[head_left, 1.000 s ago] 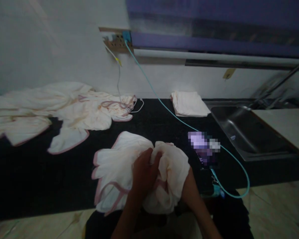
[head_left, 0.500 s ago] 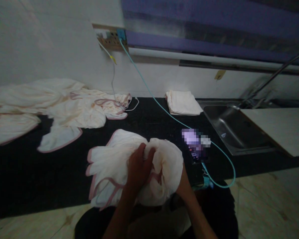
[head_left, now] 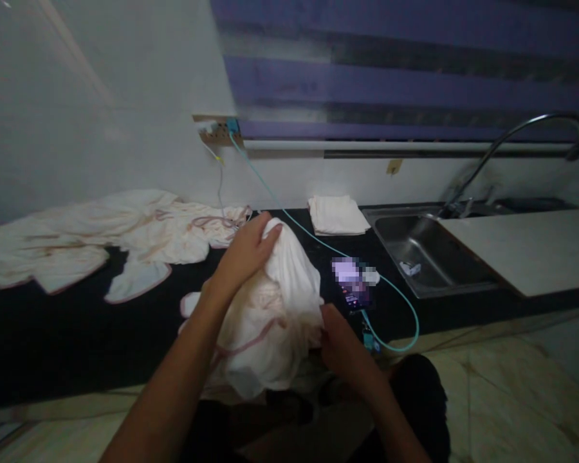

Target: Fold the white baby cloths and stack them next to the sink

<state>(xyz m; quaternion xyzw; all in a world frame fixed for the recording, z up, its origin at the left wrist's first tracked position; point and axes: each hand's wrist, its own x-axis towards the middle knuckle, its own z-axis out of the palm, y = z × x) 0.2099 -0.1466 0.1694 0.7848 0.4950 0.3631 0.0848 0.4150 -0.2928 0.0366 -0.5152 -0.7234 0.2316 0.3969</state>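
Note:
A white cloth with pink edging (head_left: 265, 328), which looks like an apron, hangs bunched between my hands over the counter's front edge. My left hand (head_left: 253, 247) pinches its upper end, thumb on the near side, and lifts it. Lower down on the right, my right hand (head_left: 335, 334) is closed on the cloth's side; its fingertips are partly hidden in the folds. Behind my left hand, more pink-edged white cloths (head_left: 145, 225) lie crumpled along the wall.
A folded white cloth (head_left: 338, 215) lies against the wall. Nearer stands a lit phone (head_left: 350, 283) on a turquoise cable (head_left: 408, 305) running to the wall socket (head_left: 219, 130). To the right are a steel sink (head_left: 429, 251), a curved faucet (head_left: 502, 141) and a pale board (head_left: 525, 247) over the sink.
My left hand has risen, pulling the cloth's end upward, and the bundle has unfolded into a hanging drape. My right hand has come into view at its side. The camera has tilted up.

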